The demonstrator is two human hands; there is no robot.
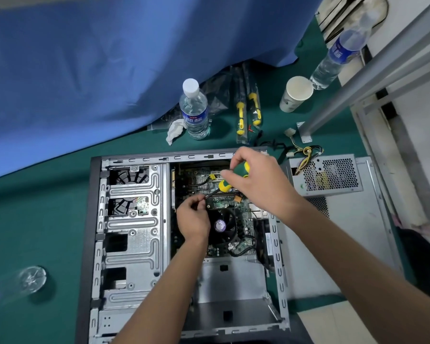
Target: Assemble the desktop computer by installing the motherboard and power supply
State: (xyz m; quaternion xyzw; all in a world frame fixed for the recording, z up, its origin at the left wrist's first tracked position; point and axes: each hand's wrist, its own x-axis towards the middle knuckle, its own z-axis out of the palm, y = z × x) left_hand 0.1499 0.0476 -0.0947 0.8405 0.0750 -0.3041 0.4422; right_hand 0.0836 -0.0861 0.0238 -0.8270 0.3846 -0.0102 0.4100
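My right hand [256, 180] grips the screwdriver [227, 183] handle; my left hand [193, 217] has its fingers pinching the shaft near the tip, over the motherboard [243, 219] inside the case [134, 219]. The power supply [329, 175] sits just beside the case on the desk [47, 219].

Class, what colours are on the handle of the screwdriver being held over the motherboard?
Green and yellow, seen in the head view: the screwdriver handle.

Green motherboard [224, 202] lies flat inside open grey case [134, 219], black CPU fan [222, 225] on it. Perforated silver power supply [329, 175] sits outside, just right of case, yellow-black wires trailing.
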